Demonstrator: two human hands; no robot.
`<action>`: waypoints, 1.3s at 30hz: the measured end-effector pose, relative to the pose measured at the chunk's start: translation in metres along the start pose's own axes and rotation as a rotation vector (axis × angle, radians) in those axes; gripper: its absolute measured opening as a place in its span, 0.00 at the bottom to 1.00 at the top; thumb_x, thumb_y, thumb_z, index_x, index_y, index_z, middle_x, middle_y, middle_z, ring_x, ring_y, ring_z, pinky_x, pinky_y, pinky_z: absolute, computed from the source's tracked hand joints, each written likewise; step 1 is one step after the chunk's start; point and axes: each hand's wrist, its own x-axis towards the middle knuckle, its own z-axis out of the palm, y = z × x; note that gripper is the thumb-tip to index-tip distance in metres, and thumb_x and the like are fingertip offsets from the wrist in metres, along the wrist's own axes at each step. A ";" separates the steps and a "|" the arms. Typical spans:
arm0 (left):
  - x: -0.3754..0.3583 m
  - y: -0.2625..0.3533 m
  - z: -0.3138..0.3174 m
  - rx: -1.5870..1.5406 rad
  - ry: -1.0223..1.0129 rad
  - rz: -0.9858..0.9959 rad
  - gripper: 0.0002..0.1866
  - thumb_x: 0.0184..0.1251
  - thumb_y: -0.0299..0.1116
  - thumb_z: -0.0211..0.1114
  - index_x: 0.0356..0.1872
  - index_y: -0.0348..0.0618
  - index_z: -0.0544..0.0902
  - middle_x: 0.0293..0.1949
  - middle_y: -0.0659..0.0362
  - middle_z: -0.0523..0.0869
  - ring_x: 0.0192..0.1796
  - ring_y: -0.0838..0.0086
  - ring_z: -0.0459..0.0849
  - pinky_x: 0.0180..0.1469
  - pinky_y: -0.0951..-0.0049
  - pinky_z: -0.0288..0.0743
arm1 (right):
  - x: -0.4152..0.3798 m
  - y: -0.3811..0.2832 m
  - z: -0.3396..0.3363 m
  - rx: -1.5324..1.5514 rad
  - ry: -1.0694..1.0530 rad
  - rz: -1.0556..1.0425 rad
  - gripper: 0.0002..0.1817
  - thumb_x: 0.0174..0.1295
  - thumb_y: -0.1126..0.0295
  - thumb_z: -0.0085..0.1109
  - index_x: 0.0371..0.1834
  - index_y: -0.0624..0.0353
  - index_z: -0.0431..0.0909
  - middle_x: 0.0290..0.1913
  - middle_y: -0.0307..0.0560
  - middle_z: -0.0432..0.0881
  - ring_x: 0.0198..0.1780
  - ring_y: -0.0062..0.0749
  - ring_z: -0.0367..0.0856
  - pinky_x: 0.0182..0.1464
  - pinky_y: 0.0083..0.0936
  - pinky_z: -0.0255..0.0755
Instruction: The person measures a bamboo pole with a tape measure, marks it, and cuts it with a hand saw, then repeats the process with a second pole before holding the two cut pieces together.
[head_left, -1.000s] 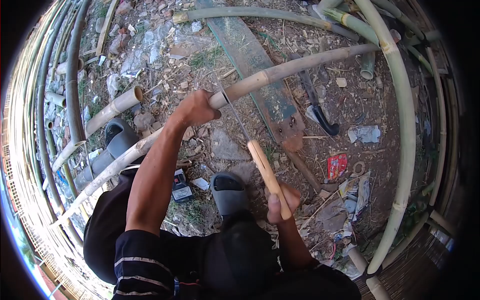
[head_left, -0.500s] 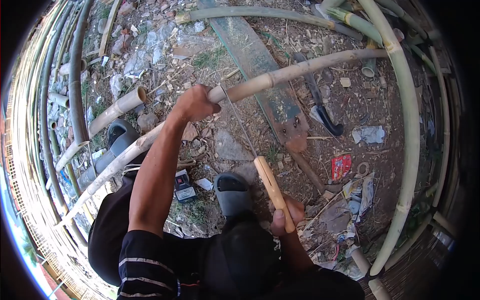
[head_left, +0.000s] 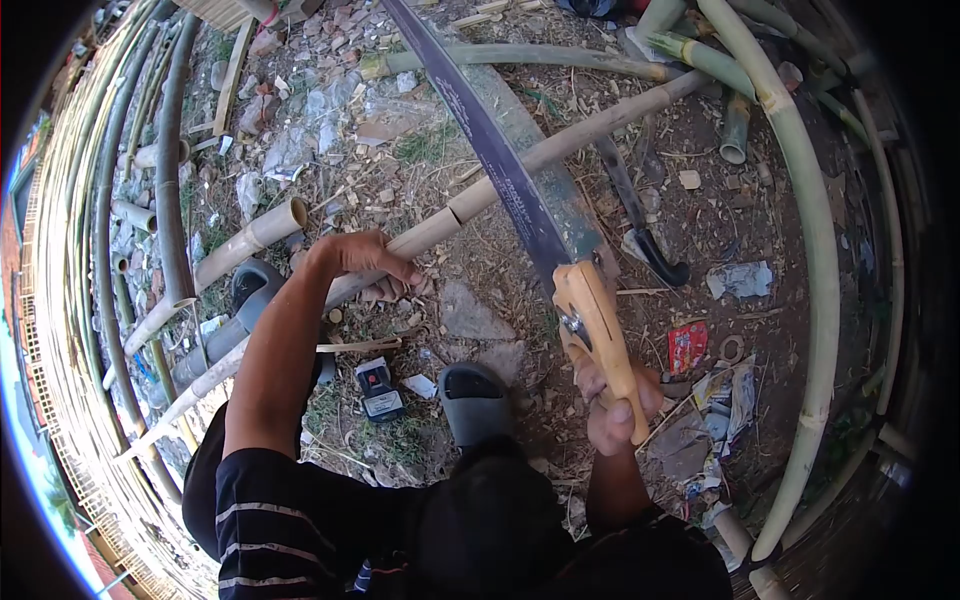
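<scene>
A long bamboo pole [head_left: 425, 237] slants across the ground from lower left to upper right. It has a dark cut line partway along, just beyond my left hand [head_left: 365, 262], which is closed around the pole. My right hand [head_left: 615, 400] grips the light wooden handle [head_left: 598, 318] of a handsaw. The saw's dark blade [head_left: 500, 165] shows its broad face and passes above the pole, to the right of the cut line and apart from it. Beneath the pole lies a worn greenish plank [head_left: 570, 205], partly hidden by the blade.
A large knife with a black handle [head_left: 660, 262] lies right of the saw. A green bamboo pole [head_left: 818, 300] curves down the right side. More bamboo poles [head_left: 172, 160] lie at left. A small dark box [head_left: 380, 392] sits near my sandal [head_left: 475, 405]. Wood chips and litter cover the ground.
The saw has come out of the cut and turned to show its flat side, moving right. My left hand has slid down and left along the pole.
</scene>
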 end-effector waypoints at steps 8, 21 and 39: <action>-0.020 -0.005 0.043 0.374 0.459 0.035 0.21 0.62 0.48 0.78 0.45 0.39 0.91 0.31 0.49 0.93 0.35 0.56 0.94 0.40 0.55 0.85 | -0.005 -0.011 -0.002 -0.195 -0.180 0.195 0.26 0.73 0.53 0.54 0.31 0.70 0.77 0.22 0.46 0.77 0.18 0.28 0.74 0.21 0.26 0.65; 0.022 -0.025 0.099 0.669 1.828 0.267 0.15 0.50 0.30 0.76 0.42 0.52 0.85 0.35 0.58 0.87 0.42 0.57 0.87 0.47 0.53 0.77 | -0.011 -0.008 0.006 -0.207 -0.135 0.347 0.25 0.72 0.52 0.56 0.31 0.68 0.78 0.22 0.43 0.77 0.19 0.23 0.71 0.23 0.23 0.63; -0.108 0.026 -0.042 0.505 1.169 0.173 0.18 0.66 0.47 0.77 0.40 0.42 0.89 0.24 0.58 0.89 0.29 0.69 0.90 0.38 0.62 0.83 | -0.106 -0.054 -0.070 -0.273 -0.144 0.511 0.21 0.69 0.57 0.61 0.26 0.65 0.79 0.20 0.48 0.75 0.20 0.36 0.78 0.25 0.32 0.69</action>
